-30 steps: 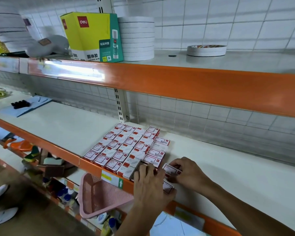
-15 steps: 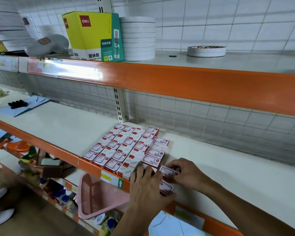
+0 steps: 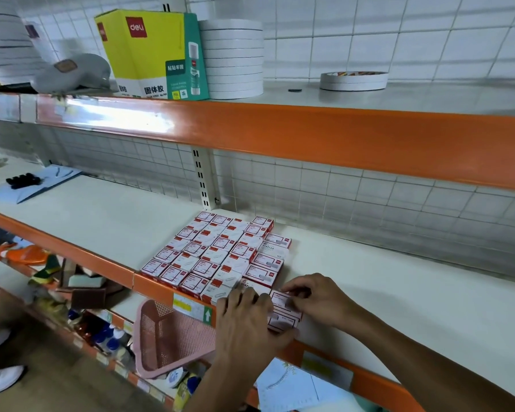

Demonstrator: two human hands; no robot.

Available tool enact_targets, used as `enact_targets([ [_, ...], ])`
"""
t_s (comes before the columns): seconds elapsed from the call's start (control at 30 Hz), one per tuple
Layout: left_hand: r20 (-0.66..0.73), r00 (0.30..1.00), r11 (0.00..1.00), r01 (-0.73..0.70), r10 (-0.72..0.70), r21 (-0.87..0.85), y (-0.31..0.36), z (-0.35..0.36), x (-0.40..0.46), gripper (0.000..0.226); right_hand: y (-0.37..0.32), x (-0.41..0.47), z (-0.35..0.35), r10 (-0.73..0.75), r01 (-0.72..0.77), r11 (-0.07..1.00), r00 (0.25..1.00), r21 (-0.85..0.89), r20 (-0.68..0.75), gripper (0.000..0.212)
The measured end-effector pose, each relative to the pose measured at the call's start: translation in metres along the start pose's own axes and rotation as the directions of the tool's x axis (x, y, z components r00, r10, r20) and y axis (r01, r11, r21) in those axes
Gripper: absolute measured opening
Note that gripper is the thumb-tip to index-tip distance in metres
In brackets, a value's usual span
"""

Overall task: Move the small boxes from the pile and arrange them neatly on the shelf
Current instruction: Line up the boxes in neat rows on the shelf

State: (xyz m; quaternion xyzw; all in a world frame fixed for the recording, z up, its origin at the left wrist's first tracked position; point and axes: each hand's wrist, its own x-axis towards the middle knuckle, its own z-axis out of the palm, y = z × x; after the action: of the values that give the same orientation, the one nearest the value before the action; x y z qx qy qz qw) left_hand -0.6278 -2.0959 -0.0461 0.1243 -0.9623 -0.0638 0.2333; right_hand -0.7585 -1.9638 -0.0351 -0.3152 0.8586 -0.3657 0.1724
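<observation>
Fingers of both hands, left hand [image 3: 247,319] and right hand [image 3: 315,298], pinch small boxes [image 3: 284,312] between them, just right of the arranged block [image 3: 217,254].

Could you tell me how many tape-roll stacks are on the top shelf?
3: tall stack beside the glue-stick box, low stack further right, blurred stack far left; others may be hidden.
</observation>
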Motion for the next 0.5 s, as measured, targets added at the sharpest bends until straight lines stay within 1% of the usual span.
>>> enact_targets([
  [0.13,0.002,1.000,1.000,0.007,-0.007,-0.007,-0.002,0.000,0.001,0.043,0.001,-0.004,-0.003,-0.009,0.008,1.000,0.999,-0.021,-0.034,0.029],
  [0.27,-0.003,1.000,1.000,0.001,-0.001,-0.001,-0.003,-0.002,0.009,0.022,0.004,-0.010,-0.007,-0.031,0.030,0.999,0.999,-0.023,-0.027,0.047],
  [0.37,0.022,1.000,1.000,0.019,-0.019,0.017,-0.003,-0.004,0.021,0.006,0.006,-0.015,-0.009,-0.019,0.020,1.000,0.999,0.010,-0.041,0.051],
  [0.5,0.069,0.997,1.000,0.024,-0.024,0.004,0.007,-0.012,0.036,0.016,0.005,-0.023,-0.006,-0.008,0.010,0.999,0.998,0.045,-0.057,0.047],
])
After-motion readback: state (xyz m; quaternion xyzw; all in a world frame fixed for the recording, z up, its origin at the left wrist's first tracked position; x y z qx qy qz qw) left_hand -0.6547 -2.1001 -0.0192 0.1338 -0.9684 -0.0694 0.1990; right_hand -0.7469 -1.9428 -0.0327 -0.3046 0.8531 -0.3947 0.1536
